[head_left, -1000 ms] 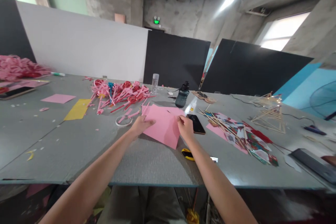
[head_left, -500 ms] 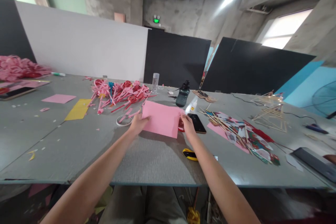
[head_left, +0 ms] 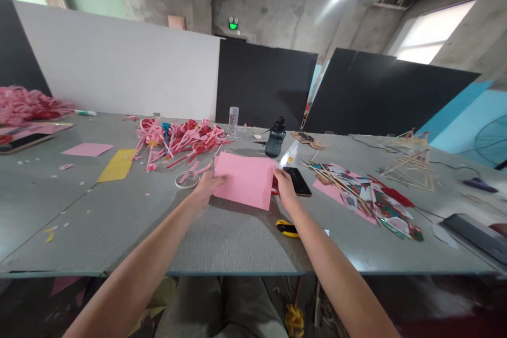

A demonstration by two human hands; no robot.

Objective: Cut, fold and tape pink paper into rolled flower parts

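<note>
A pink sheet of paper (head_left: 244,180) is held up between my two hands, its lower edge a little off the table. My left hand (head_left: 209,186) grips its left edge, thumb on the near face. At the upper right corner, my right hand (head_left: 284,184) pinches the sheet; those fingertips are partly hidden. A roll of white tape (head_left: 187,179) lies left of my left hand. Under my right forearm is a yellow and black utility knife (head_left: 287,228). A black phone (head_left: 299,181) lies just beyond my right hand, and a red thing beside it is mostly covered.
Pink and red paper strips (head_left: 186,140) are heaped at the back left, near a yellow sheet (head_left: 116,165). A dark water bottle (head_left: 276,137), a clear bottle (head_left: 233,122) and a small glue bottle (head_left: 292,155) stand behind. Sticks and cutouts (head_left: 368,198) lie to the right.
The pink sheet stays in both hands and has tilted slightly, its lower right corner shifting a little to the right. The camera view has moved slightly.
</note>
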